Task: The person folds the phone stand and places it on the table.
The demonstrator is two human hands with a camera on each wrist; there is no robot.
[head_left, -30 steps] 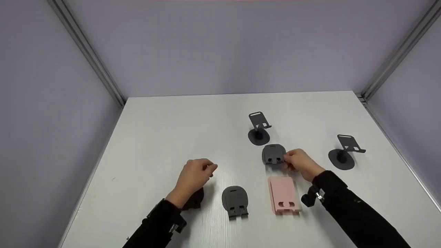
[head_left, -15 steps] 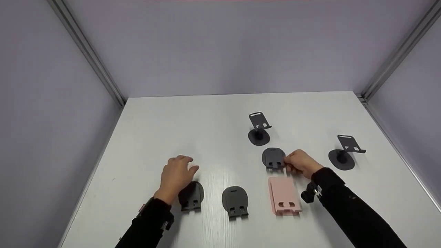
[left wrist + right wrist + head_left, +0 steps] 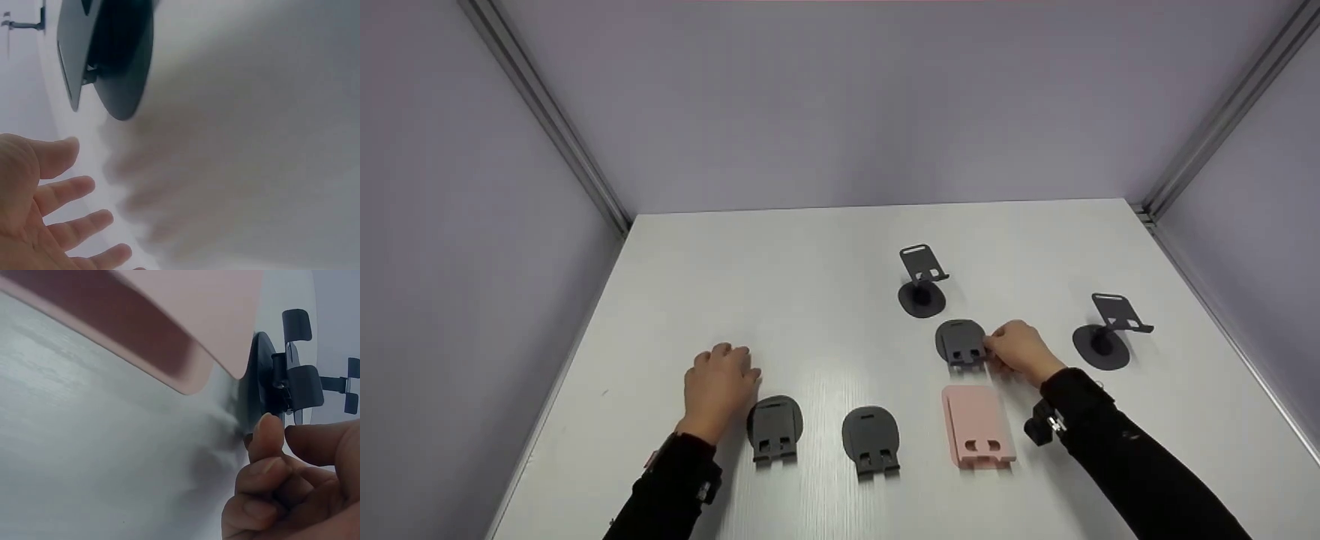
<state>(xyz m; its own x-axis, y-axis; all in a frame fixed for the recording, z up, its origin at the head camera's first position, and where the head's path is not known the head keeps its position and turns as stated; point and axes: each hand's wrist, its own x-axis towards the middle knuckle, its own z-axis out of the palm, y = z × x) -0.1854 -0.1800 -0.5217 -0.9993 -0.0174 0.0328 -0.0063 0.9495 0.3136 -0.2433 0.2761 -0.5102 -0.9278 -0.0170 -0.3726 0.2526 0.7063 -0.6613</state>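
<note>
One gray stand (image 3: 962, 341) seems mid-placement, the right hand (image 3: 1020, 349) pinching it. Steady release seems called for (left hand (image 3: 717, 386), fingers loose, toward the counter's (image 3: 697, 285) left edge).

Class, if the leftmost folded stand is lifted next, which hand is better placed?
Probably the left hand: it is open and beside the leftmost stand, while the right hand is farther off, pinching another folded stand at its edge.

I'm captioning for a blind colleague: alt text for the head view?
A right hand pinches the edge of a folded, dark grey, round-based stand; the open left hand is beside a second stand. The white table also holds a third stand, a pale pink rectangular stand, and two unfolded, dark grey stands.
</note>
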